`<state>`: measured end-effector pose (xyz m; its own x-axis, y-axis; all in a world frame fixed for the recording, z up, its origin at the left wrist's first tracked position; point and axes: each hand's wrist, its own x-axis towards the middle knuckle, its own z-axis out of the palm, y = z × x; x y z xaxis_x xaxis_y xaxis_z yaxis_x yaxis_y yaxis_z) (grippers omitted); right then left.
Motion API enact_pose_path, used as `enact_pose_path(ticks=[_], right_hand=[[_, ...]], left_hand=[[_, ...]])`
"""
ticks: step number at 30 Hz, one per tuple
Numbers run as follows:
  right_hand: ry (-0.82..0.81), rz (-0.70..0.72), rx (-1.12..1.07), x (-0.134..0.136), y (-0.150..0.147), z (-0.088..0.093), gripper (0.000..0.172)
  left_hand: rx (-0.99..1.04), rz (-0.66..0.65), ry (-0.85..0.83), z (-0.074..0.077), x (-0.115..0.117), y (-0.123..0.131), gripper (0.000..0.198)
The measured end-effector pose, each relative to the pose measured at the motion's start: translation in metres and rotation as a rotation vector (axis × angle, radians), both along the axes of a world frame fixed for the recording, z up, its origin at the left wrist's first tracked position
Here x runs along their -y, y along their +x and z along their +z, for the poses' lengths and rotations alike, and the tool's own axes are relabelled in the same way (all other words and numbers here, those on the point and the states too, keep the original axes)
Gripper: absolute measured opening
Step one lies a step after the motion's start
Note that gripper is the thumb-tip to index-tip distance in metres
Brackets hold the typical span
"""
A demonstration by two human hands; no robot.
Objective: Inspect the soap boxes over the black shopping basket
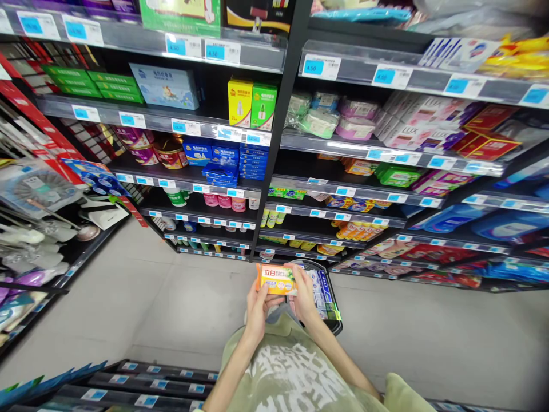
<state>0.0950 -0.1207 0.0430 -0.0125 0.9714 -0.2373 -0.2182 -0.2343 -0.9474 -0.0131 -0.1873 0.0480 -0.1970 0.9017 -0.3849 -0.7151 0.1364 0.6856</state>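
Note:
An orange and white soap package (278, 280) with red lettering is held level in front of my body. My left hand (258, 308) grips its left end, thumb on the front and fingers beneath. On the other end, my right hand (305, 294) has its fingers closed over the package's edge and corner. Below and partly behind my right hand, a dark shopping basket (337, 309) stands on the floor with a blue and white package (321, 289) in it. My hands and body hide part of the basket.
Ahead rise black shelves (274, 137) with boxed goods, wrapped soaps (412, 134) and blue price tags. Racks of hanging goods (38, 194) line the left. Grey floor (184, 309) lies around me, and another shelf unit (141, 386) stands close at the lower left.

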Motion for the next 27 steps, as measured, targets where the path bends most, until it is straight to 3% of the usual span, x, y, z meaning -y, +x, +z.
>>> enact_pose_path(ticks=[5,27], right_hand=[[0.007,0.027,0.0,0.0,-0.002,-0.001,0.031],[0.01,0.019,-0.043,0.002,-0.009,0.005,0.03]], left_hand=[[-0.02,0.021,-0.012,-0.002,0.001,-0.003,0.068],[-0.083,0.011,0.002,-0.006,0.003,-0.01,0.062]])
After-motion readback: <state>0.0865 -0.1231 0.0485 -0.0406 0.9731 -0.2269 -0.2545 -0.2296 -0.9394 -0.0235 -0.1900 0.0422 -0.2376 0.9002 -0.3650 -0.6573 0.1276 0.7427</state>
